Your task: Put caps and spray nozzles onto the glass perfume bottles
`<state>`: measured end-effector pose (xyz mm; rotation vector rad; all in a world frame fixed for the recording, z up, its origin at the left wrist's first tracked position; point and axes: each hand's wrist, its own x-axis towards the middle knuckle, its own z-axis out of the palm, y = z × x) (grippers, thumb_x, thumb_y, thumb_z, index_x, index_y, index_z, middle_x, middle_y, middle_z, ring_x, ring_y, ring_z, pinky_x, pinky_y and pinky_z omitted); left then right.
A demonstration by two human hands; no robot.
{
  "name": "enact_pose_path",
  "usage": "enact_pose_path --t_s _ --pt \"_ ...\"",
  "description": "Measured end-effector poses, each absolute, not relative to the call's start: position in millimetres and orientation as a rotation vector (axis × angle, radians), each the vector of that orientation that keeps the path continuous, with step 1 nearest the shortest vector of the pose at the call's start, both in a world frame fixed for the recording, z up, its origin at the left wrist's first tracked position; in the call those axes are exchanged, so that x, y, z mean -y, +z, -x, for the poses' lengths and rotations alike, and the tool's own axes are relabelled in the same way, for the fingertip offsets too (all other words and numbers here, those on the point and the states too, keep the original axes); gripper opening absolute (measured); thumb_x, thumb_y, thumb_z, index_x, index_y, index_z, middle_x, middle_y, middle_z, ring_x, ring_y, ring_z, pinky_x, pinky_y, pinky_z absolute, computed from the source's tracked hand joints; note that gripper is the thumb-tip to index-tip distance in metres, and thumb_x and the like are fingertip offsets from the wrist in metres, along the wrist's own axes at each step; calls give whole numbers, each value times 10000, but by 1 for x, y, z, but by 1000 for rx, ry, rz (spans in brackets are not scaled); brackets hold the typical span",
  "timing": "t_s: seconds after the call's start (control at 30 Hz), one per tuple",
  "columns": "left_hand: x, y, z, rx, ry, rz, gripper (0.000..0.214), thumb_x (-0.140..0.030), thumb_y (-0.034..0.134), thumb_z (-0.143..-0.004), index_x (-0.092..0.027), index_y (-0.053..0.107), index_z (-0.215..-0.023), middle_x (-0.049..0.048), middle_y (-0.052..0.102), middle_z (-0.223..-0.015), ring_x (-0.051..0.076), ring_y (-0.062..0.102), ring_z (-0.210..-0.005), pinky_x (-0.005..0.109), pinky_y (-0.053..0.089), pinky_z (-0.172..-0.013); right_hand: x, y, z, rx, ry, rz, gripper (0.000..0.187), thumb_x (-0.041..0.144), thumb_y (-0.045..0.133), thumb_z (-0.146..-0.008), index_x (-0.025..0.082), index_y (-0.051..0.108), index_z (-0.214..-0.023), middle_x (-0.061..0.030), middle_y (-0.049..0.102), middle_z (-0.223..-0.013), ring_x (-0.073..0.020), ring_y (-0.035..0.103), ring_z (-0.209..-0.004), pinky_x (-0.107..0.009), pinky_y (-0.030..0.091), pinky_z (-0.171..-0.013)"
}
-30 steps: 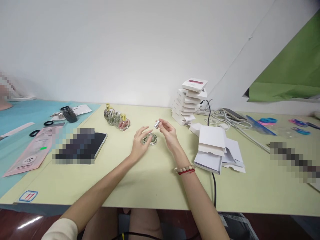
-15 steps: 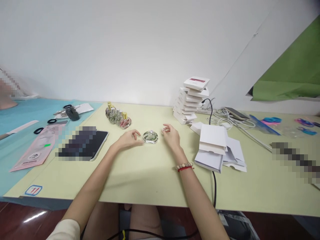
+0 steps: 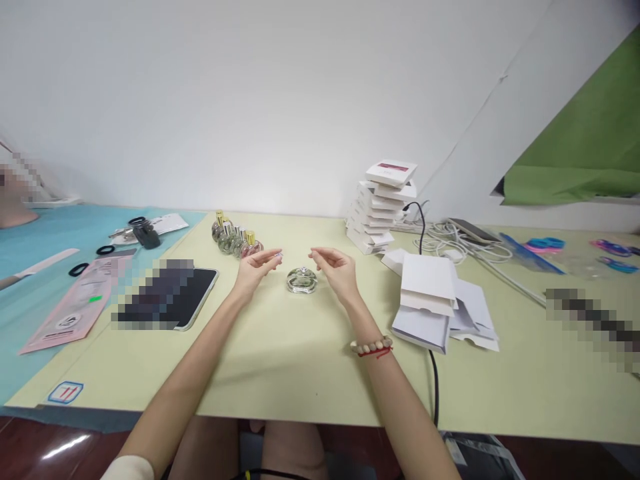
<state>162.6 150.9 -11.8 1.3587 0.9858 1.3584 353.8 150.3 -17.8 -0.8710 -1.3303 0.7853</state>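
A small round clear glass perfume bottle [image 3: 301,280] stands on the pale green table [image 3: 300,360] with its cap off. My left hand [image 3: 254,268] hovers just left of it, palm turned up. Its fingertips pinch a small silvery cap [image 3: 279,254]. Just right of the bottle is my right hand [image 3: 334,265], raised a little, fingers loosely curled and apart, with nothing seen in them. Neither hand touches the bottle. A bead bracelet with a red string [image 3: 371,346] is on my right wrist.
Several small capped perfume bottles [image 3: 234,240] stand behind my left hand. A dark tablet [image 3: 187,297] lies to the left, and a stack of white boxes [image 3: 383,203] and flat white cartons [image 3: 435,300] to the right. Cables [image 3: 465,247] and scissors [image 3: 543,243] lie far right. Another person is at the far left edge.
My right hand brought the silver cap down beside the bottle. Now both hands are raised off the table on either side of the bottle, and the small silvery piece is at my left fingertips.
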Motion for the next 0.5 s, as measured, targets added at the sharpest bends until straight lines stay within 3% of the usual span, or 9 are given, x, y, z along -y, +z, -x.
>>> enact_pose_path --t_s 0.27,0.37,0.5 --pt "-135 -13 -185 -760 1183 -1102 314 -410 675 -654 -130 614 -783 -4 437 -649 42 363 -589 170 254 -503 -134 -7 -339 1609 752 772 301 341 699 -658 227 674 -935 -55 583 -1002 -63 496 -578 -196 358 -432" --pt "-131 -14 -188 -734 1102 -1104 347 -464 626 -692 -129 563 -758 -19 362 -608 43 314 -561 176 242 -505 -132 -5 -337 1656 705 775 234 348 677 -681 240 689 -889 -48 594 -980 -75 516 -617 -199 375 -455" --pt "-130 -15 -188 -744 1048 -1138 384 -509 547 -743 -127 519 -740 -5 370 -633 57 321 -575 187 242 -512 -130 -4 -334 1626 728 767 197 357 654 -708 239 697 -861 -48 622 -890 -111 543 -675 -215 385 -480"
